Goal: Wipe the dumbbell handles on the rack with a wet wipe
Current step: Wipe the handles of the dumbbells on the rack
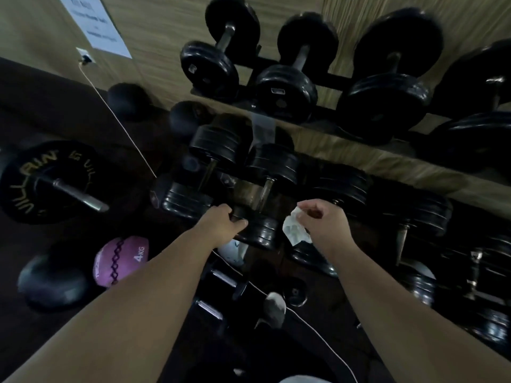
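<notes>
Far off to the left of the rack (330, 77), a big black weight plate (47, 182) lies on the dark floor. A pink ball (120, 261) marked 4 KG sits a bit closer to the rack. Both bare arms reach straight out to the rack's middle row.

At the left part of that row, the left hand (221, 226) is palm down. Its fingers and thumb curl round the near end of a black dumbbell (262, 230). This dumbbell lies on the rack pointing away toward the wall, and its shiny handle (266, 190) is bare.

A little more to the right along the rack, the white wet wipe (294, 230) hangs down all crumpled. It is not touching the handle. The right hand (320, 222) holds it up in the air in front of the rack. Its fingers are bent into a loose fist, and the thumb and fingertips pinch the top of the wipe.

The other dumbbells (287, 92) fill the rack's top row and its right side.
</notes>
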Available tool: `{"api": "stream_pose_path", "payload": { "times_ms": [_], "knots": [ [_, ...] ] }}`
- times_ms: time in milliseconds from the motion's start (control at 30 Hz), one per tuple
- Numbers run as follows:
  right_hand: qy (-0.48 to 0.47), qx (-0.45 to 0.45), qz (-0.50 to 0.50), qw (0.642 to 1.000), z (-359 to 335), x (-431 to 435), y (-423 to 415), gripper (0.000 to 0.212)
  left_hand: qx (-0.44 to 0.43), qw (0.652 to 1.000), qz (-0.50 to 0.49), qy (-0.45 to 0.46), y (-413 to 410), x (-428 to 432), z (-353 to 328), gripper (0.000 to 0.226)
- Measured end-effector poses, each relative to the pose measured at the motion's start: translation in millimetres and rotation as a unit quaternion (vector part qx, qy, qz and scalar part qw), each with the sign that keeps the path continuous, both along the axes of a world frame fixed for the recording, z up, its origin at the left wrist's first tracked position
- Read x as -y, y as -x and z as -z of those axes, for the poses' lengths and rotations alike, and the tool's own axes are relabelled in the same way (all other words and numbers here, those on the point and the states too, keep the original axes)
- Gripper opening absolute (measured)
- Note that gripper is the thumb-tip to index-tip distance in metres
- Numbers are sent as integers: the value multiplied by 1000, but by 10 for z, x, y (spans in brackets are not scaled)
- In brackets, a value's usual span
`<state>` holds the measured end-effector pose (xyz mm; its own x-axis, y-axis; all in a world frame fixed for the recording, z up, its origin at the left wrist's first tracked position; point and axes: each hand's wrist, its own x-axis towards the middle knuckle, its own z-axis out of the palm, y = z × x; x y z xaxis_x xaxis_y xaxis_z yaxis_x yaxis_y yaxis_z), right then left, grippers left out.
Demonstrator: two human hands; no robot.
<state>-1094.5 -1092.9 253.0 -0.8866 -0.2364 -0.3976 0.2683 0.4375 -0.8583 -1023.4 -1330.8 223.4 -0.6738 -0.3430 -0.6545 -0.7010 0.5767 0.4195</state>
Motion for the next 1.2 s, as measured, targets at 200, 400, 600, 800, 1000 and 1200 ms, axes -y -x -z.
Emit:
{"api": "stream_pose_path", "payload": {
  "times_ms": [200,400,600,800,1000,1200],
  "knots": [
    [-9,53,9,998,488,192,249,25,56,996,-60,27,376,11,637,119],
    [-18,43,13,999,924,400,445,39,72,991,-107,36,508,-240,1185,146],
    [-65,21,-2,998,1544,642,657,46,-41,977,-152,141,429,-420,1512,146],
    [-67,-11,8,998,1993,1029,891,37,-76,971,-164,158,422,-440,1656,144],
    [-120,-113,29,986,2263,1292,1073,24,-109,968,-164,157,391,-424,1710,146],
    [-166,-182,-19,969,2326,1287,1075,14,-126,965,-166,162,379,-433,1770,146]
  ]
}}
